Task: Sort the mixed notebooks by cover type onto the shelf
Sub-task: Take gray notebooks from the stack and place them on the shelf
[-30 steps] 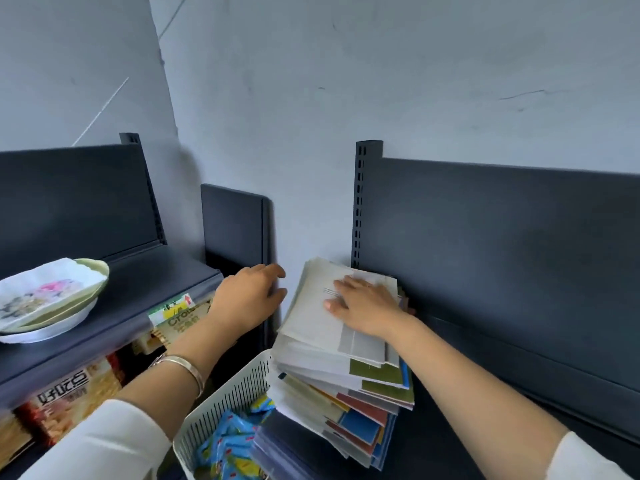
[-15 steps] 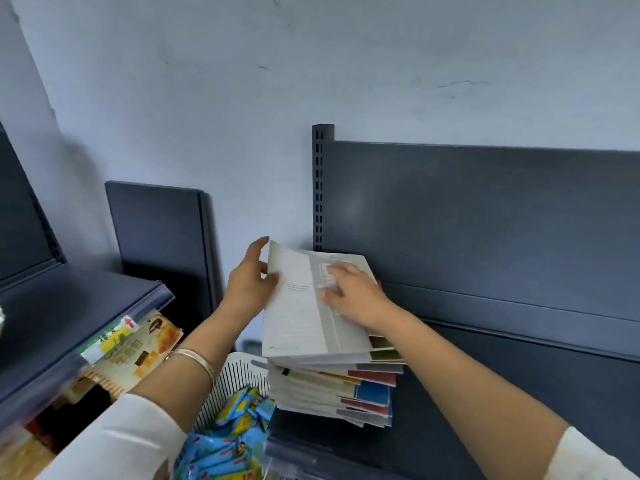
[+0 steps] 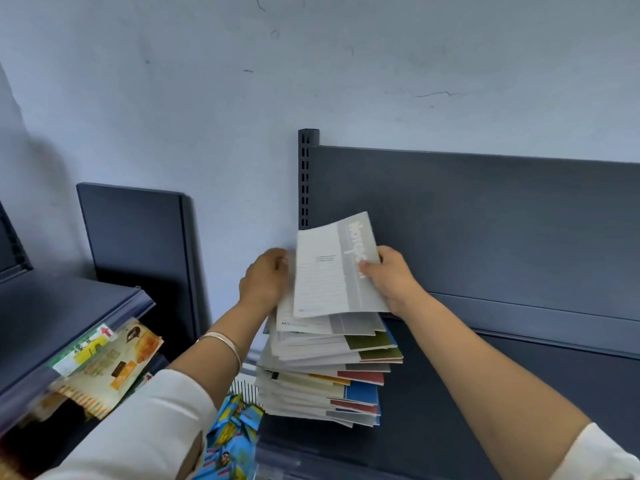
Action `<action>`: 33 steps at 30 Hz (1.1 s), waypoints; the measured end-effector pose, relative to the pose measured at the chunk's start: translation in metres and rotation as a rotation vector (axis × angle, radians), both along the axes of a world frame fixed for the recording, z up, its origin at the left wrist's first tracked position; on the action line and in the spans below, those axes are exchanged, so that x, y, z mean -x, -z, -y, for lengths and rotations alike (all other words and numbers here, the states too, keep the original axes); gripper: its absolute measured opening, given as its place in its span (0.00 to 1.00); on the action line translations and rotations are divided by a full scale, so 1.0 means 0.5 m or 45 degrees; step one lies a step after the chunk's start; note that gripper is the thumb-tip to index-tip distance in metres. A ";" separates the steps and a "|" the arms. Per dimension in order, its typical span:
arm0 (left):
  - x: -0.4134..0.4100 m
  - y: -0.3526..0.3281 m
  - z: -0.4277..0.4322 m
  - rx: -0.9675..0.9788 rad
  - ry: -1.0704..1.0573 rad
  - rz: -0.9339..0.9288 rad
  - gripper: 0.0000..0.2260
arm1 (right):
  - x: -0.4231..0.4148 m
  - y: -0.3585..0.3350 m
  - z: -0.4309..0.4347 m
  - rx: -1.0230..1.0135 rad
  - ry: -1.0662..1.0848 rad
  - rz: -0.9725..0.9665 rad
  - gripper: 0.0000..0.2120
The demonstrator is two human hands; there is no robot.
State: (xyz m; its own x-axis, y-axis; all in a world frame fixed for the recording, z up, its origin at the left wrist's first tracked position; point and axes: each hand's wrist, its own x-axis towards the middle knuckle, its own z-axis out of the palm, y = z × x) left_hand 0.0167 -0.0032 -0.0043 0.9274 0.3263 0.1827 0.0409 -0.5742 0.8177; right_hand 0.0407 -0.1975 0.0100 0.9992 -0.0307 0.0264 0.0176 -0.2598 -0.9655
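A stack of notebooks (image 3: 322, 379) with green, red, blue and grey cover bands lies on the dark shelf (image 3: 467, 403). My right hand (image 3: 391, 275) pinches the right edge of the top grey-and-white notebook (image 3: 329, 275) and holds it lifted and tilted above the stack. At the stack's upper left edge, my left hand (image 3: 265, 280) grips the notebooks just under the lifted one; its fingertips are hidden behind the paper.
A dark back panel (image 3: 485, 220) with a slotted upright (image 3: 304, 178) rises behind the stack. A white basket (image 3: 246, 388) with blue snack packets (image 3: 232, 438) sits below left. Another shelf (image 3: 65, 320) at left carries snack bags (image 3: 107, 368) underneath.
My right hand went from lying flat on the top notebook to pinching its edge and lifting it off the stack. My left hand moved in to the stack's left edge. The view shifted right.
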 end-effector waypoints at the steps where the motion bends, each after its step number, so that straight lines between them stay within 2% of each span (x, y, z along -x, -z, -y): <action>1: 0.001 0.004 0.002 -0.225 0.008 -0.118 0.18 | -0.009 0.001 0.012 0.028 0.061 -0.004 0.11; 3: 0.007 0.009 0.011 -0.479 0.040 -0.314 0.26 | -0.022 0.011 0.033 0.083 0.110 -0.031 0.12; 6: 0.012 0.009 0.012 -0.385 0.037 -0.407 0.34 | -0.025 0.025 0.043 0.135 0.112 -0.050 0.12; 11: 0.022 -0.003 -0.017 -0.234 -0.015 -0.449 0.26 | -0.023 0.037 0.032 0.185 0.088 -0.035 0.11; 13: 0.027 -0.004 -0.024 -0.188 -0.041 -0.413 0.26 | -0.020 0.037 0.028 0.216 0.075 -0.012 0.12; 15: 0.032 -0.007 -0.024 -0.251 -0.074 -0.334 0.25 | -0.016 0.038 0.025 0.247 0.063 0.005 0.12; 18: 0.037 -0.022 -0.010 -0.263 -0.007 -0.142 0.16 | -0.013 0.038 0.028 0.276 0.060 -0.003 0.12; 22: 0.048 -0.069 0.037 -0.204 0.093 0.065 0.13 | -0.002 0.032 0.068 0.101 0.087 -0.030 0.09; 25: 0.062 -0.098 0.113 -0.154 0.170 0.178 0.13 | 0.019 0.034 0.136 0.013 0.190 0.039 0.09; 28: 0.067 -0.097 0.211 -0.111 0.266 0.196 0.12 | 0.045 0.041 0.233 -0.045 0.349 0.107 0.12; 33: 0.064 -0.035 0.435 -0.018 0.381 0.116 0.12 | 0.116 0.076 0.474 0.012 0.555 0.079 0.13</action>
